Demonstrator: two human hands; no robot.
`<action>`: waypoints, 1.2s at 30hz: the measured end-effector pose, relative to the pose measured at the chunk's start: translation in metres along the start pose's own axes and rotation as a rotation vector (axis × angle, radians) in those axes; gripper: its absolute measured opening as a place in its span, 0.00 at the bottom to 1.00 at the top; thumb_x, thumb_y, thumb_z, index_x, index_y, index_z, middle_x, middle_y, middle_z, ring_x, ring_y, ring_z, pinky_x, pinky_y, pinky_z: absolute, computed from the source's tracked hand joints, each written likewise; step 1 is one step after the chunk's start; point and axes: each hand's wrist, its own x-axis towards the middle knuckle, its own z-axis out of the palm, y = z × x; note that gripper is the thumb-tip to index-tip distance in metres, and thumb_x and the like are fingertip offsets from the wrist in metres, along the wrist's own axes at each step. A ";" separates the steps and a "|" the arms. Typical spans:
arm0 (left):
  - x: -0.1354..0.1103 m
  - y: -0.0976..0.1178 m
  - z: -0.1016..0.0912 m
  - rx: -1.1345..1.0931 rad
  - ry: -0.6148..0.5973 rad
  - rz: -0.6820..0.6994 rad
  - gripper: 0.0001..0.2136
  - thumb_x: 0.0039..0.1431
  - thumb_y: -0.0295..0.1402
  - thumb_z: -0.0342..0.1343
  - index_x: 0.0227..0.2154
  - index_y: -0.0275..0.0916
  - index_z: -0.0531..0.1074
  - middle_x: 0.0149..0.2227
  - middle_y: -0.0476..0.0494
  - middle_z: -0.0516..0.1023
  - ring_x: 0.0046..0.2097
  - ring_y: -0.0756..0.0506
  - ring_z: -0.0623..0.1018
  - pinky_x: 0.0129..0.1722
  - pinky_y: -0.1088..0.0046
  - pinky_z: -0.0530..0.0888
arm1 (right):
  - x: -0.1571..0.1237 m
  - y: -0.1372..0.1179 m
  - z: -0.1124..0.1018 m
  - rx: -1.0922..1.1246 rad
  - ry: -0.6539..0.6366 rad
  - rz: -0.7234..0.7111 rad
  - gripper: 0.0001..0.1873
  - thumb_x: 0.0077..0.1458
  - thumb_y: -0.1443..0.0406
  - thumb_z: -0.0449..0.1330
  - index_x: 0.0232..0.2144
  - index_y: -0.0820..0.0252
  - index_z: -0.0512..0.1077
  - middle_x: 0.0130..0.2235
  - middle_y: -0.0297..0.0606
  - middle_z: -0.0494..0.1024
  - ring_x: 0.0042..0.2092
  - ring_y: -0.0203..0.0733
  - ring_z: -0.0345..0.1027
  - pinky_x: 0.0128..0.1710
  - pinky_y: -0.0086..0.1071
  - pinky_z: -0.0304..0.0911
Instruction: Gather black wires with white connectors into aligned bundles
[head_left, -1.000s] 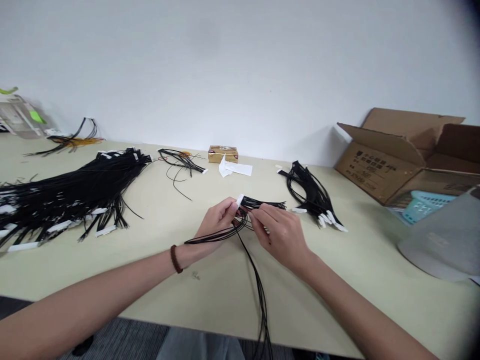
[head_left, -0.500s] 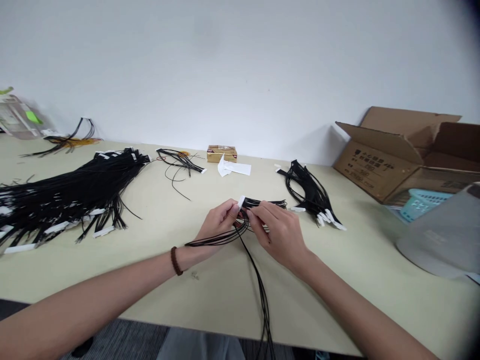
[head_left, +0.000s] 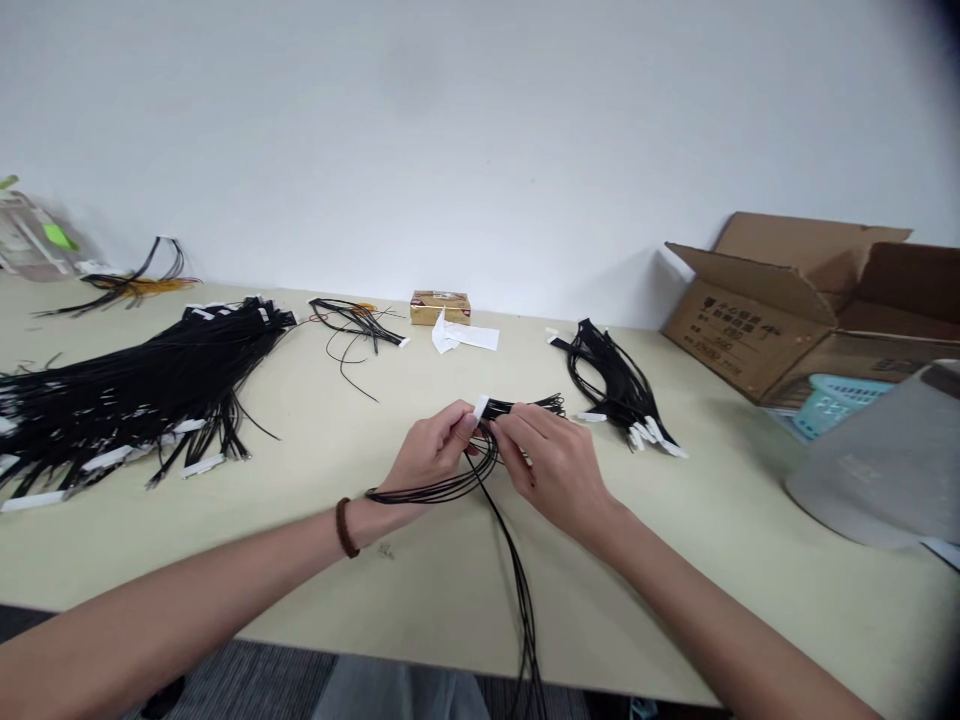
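Between the thumb and fingers of my left hand (head_left: 435, 450) a white connector (head_left: 481, 408) is pinched, with black wires running out of it. My right hand (head_left: 551, 455) is closed beside it, its fingertips on the black wires (head_left: 504, 408) just right of the connector. Free wire ends (head_left: 556, 404) stick out past the right fingers. Some of the wires loop back over my left wrist, and others hang down (head_left: 523, 590) over the table's front edge. What lies exactly between the right fingertips is partly hidden.
A large pile of black wire harnesses (head_left: 165, 375) lies at left, a smaller bundle (head_left: 611, 370) at right. Behind are a loose harness (head_left: 356, 322), a small gold box (head_left: 441, 306) and white paper (head_left: 469, 337). An open carton (head_left: 739, 340), a teal basket (head_left: 836, 405) and a grey container (head_left: 885, 465) stand at right.
Both hands stay on the harness with nearly the same grip. The right fingers have shifted very slightly along the wires. The whole view has moved a little.
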 end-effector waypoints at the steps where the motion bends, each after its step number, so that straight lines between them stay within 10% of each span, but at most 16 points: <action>1: 0.000 0.000 0.000 0.007 0.003 0.005 0.16 0.58 0.45 0.41 0.25 0.39 0.62 0.24 0.50 0.67 0.28 0.50 0.68 0.29 0.76 0.64 | 0.000 0.000 0.000 0.000 0.000 -0.001 0.11 0.57 0.70 0.49 0.23 0.60 0.63 0.24 0.32 0.67 0.27 0.31 0.58 0.25 0.27 0.47; 25: 0.006 0.006 -0.009 -0.744 -0.168 -0.440 0.08 0.55 0.35 0.52 0.32 0.35 0.68 0.46 0.37 0.73 0.38 0.43 0.78 0.43 0.63 0.69 | 0.001 0.066 -0.015 -0.456 0.376 0.013 0.02 0.51 0.66 0.56 0.28 0.56 0.65 0.29 0.36 0.68 0.32 0.39 0.57 0.30 0.32 0.53; 30: 0.011 0.005 -0.011 -0.927 -0.085 -0.467 0.03 0.55 0.29 0.52 0.29 0.35 0.68 0.41 0.42 0.75 0.40 0.45 0.76 0.49 0.63 0.64 | 0.004 0.038 -0.013 -0.508 0.512 -0.302 0.10 0.47 0.69 0.61 0.33 0.51 0.69 0.34 0.34 0.72 0.36 0.37 0.58 0.36 0.33 0.55; 36: 0.013 0.005 -0.013 -1.014 -0.089 -0.417 0.04 0.55 0.28 0.51 0.27 0.37 0.68 0.35 0.48 0.75 0.35 0.50 0.74 0.42 0.69 0.67 | 0.003 0.017 -0.006 -0.369 0.251 -0.523 0.06 0.50 0.72 0.59 0.31 0.56 0.71 0.34 0.31 0.75 0.37 0.33 0.60 0.34 0.32 0.55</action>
